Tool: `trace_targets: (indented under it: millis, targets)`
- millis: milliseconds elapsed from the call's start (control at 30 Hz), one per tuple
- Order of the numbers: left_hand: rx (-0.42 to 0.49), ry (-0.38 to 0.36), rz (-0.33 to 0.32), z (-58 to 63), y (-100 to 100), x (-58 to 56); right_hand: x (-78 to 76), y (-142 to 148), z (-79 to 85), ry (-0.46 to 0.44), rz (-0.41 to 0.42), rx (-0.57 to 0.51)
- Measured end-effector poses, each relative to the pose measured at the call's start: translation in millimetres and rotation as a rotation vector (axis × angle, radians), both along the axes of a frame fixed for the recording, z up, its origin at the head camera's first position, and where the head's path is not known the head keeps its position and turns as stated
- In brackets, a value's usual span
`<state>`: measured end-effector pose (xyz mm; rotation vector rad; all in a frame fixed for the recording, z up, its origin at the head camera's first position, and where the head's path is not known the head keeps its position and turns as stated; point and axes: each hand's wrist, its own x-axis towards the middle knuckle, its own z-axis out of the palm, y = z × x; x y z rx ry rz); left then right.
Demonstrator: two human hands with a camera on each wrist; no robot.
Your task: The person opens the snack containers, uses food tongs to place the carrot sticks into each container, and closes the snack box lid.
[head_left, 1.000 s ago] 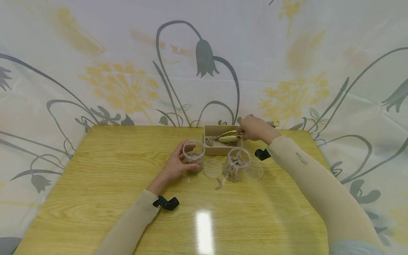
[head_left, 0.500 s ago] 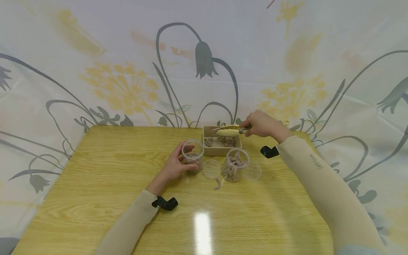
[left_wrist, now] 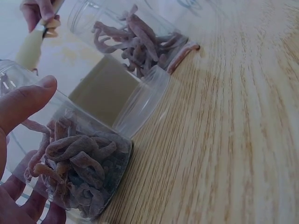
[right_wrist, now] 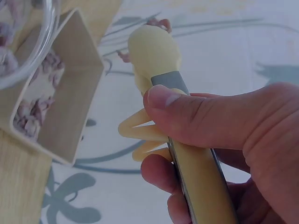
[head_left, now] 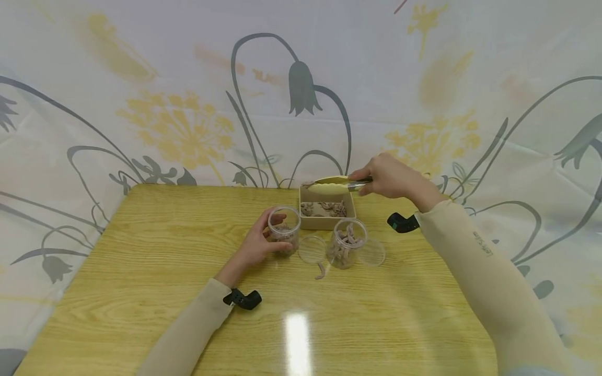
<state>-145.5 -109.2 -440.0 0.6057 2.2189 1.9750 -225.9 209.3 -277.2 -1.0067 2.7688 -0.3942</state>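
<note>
My right hand (head_left: 392, 176) grips a pair of yellow-tipped tongs (right_wrist: 154, 51) with metal handles. Brownish, finger-like dried pieces (right_wrist: 160, 23) stick out at the tongs' tips, which are above the back of a beige box (head_left: 324, 223). Loose pieces of the same kind lie on the floor of that box. My left hand (head_left: 257, 243) is wrapped round a clear round jar (left_wrist: 119, 154) standing on the table, thumb on one side and fingers on the other. Curled, floury-looking pieces (left_wrist: 81, 158) fill its lower part.
A second clear jar (head_left: 345, 256) of such pieces stands right of the held one. Flat clear lids (head_left: 312, 250) lie beside the jars, one between them and another right of the second jar. One loose piece (head_left: 321, 271) lies in front. A patterned cloth (head_left: 188, 78) hangs behind the wooden table (head_left: 188, 224).
The tongs came up out of the beige box, bringing pieces at their tips, and the right hand rose and shifted right. The left hand and its jar stayed put.
</note>
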Motion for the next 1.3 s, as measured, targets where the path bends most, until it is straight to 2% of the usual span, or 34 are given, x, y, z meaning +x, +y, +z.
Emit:
trace_targets:
  millis: [167,400,533,667,733,900,1033,1300]
  targets:
    - [-0.002,-0.017,0.003,1.9,-1,0.6,10.7,-14,8.5,-0.012,0.047,0.002]
    - [-0.017,-0.017,0.0,0.7,-1,-0.3,24.4,-35,10.6,-0.041,0.128,0.027]
    - [-0.028,-0.025,0.014,-13.7,-2,-6.9,33.6,-49,9.9,-0.015,0.132,0.105]
    - [-0.034,-0.037,0.034,-26.2,-3,-12.4,45.0,-63,10.7,0.099,0.163,0.234]
    - [-0.032,-0.043,0.035,-18.7,-3,-8.9,50.5,-70,9.8,0.194,0.2,0.29]
    - [-0.032,-0.057,0.034,3.8,-1,1.2,60.3,-85,7.7,0.368,0.262,0.351]
    - [-0.032,-0.05,0.031,3.9,-1,1.5,62.1,-90,7.8,0.405,0.271,0.359]
    - [-0.043,-0.06,0.022,4.6,-1,2.1,60.2,-90,6.8,0.373,0.253,0.356]
